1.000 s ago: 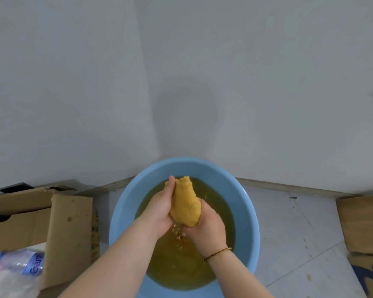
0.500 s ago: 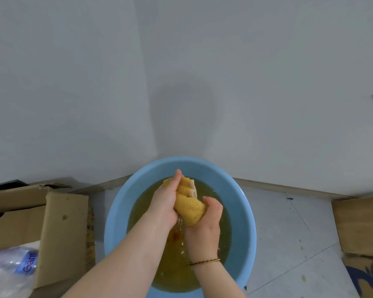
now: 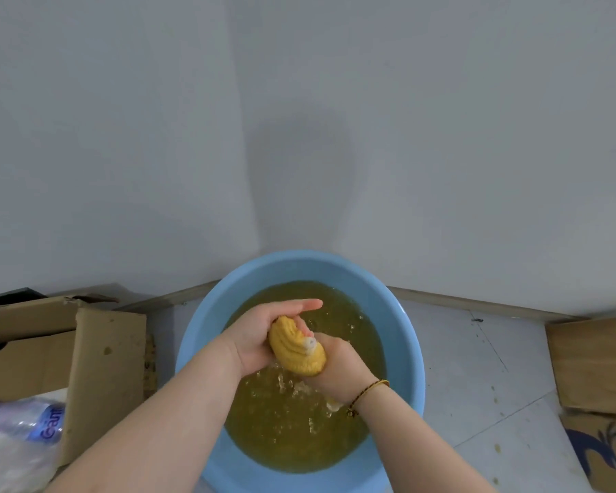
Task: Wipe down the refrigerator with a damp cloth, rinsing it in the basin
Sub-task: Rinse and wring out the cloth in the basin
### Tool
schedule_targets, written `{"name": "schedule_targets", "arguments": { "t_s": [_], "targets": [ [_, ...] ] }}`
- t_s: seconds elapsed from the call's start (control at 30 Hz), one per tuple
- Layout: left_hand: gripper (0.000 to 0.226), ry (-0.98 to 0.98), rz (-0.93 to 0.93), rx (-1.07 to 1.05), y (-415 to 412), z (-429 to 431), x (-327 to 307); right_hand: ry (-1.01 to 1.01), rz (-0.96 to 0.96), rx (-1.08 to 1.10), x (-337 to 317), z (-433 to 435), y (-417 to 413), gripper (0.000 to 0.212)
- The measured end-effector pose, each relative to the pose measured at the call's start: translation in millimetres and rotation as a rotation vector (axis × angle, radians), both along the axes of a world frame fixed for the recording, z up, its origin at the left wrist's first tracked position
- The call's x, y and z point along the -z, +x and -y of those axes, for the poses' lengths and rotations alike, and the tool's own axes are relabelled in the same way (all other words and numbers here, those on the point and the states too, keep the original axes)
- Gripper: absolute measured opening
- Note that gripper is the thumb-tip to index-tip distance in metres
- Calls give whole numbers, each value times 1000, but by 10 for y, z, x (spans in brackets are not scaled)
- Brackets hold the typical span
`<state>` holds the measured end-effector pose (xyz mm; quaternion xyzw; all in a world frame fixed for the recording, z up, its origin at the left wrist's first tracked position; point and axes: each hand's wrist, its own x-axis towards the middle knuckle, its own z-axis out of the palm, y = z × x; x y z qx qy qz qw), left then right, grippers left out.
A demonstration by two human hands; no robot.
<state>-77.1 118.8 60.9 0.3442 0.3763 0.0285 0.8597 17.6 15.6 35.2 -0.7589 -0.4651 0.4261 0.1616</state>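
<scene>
Yellow, ribbed and wrung into one tight twisted roll, the single thick cloth [image 3: 296, 346] is sitting between two bare hands, held just above the water in the middle of the basin. A pale seam or label is showing at its centre. The left hand [image 3: 264, 336] is wrapping the cloth's upper end from the left, its top digit lying straight across. The right hand [image 3: 338, 368] is clenching the lower end from below, and one thin braided red-and-gold bracelet [image 3: 368, 391] is circling that wrist.

Droplets are falling from the cloth and dimpling the murky yellow-green water [image 3: 292, 439], which is filling much of the one round light-blue plastic basin [image 3: 192, 350]. The basin is standing on a pale grey tiled floor [image 3: 477, 368].

At the near left, one clear plastic bottle with a blue label [image 3: 22, 428] is lying blurred beside an open brown cardboard box [image 3: 25, 350], just left of the basin. On the right, a second plain cardboard box [image 3: 594, 364] is sitting apart from the basin, with a blue-printed cardboard piece [image 3: 601, 453] nearer the camera.

Behind the basin, a tan skirting strip [image 3: 459, 302] is running along the foot of a plain grey wall [image 3: 406, 137].
</scene>
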Motion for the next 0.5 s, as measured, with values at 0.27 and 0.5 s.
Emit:
{"name": "schedule_targets", "arguments": {
  "t_s": [0.27, 0.5],
  "targets": [
    [58, -9, -222, 680, -180, -31, 158, 379, 822, -146, 177, 122, -16, 36],
    [37, 728, -613, 1084, -28, 332, 257, 209, 719, -380, 127, 41, 22, 48]
  ]
}}
